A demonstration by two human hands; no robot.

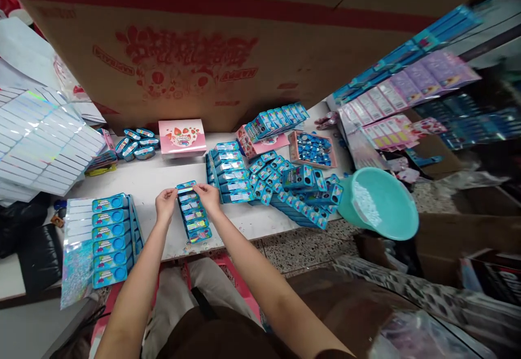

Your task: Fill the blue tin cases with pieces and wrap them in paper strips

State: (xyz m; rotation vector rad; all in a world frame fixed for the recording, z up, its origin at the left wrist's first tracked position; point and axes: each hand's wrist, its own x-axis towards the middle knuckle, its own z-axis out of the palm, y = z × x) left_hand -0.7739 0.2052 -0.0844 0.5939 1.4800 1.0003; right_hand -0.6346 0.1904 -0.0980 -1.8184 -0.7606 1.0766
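My left hand (165,205) and my right hand (209,198) meet over the far end of a row of small blue packs (194,213) lying on the table in front of me. Between the two pinched sets of fingertips stretches a thin whitish strip (186,189), close above the pack at that end. Its print is too small to read. Several packs in the row show coloured patches on top. Just right of my right hand stands another stack of blue packs (234,177).
A large cardboard box (280,71) walls off the table's back. Blue packs (109,239) on shiny sheets lie left. A pink box (183,137) stands behind my hands. Loose blue packs (268,177), a box of small blue parts (311,162) and a turquoise tub (401,207) are right.
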